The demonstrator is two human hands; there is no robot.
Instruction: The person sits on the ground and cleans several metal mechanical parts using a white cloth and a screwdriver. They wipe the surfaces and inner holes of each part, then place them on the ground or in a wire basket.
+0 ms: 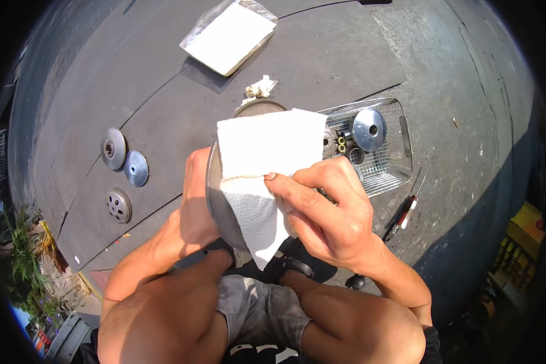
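My right hand (329,211) pinches a white textured paper towel (273,148) between thumb and fingers. The towel lies over a round grey metal clutch bell or drum (218,200), part of its rim showing at the left and top. My left hand (200,195) is at the drum's left side, its fingers hidden behind it. A wire mesh basket (389,179) stands behind my right hand, with a shiny metal pulley disc (368,129), small rollers (341,144) and a dark ring (355,156) in it.
Two metal pulley discs (113,149) (136,169) and a holed round plate (118,205) lie at left on the pavement. A stack of white paper towels (232,36) in plastic lies ahead, crumpled paper (260,87) nearer. A red-handled screwdriver (407,211) lies right.
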